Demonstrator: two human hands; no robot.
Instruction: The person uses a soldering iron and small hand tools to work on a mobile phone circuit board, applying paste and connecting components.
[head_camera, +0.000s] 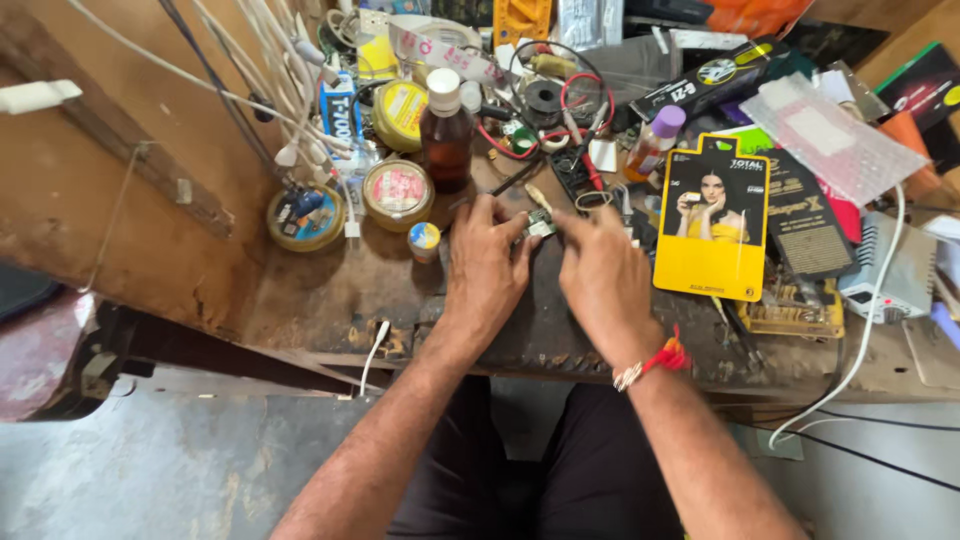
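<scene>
My left hand (487, 268) rests on the worn wooden bench (310, 300), its fingertips pinching a small green circuit board (541, 223). My right hand (603, 280) lies just right of it, forefinger stretched toward the board and touching its edge. A red thread and a metal band circle my right wrist (655, 362). The board sits between both hands; most of it is hidden by my fingers.
A brown bottle (446, 135) with a white cap stands behind my hands. Round tins (398, 192) lie left, beside a small pot (424, 241). A yellow packet (712, 228) lies right. White cables (280, 70), tools and boxes crowd the back.
</scene>
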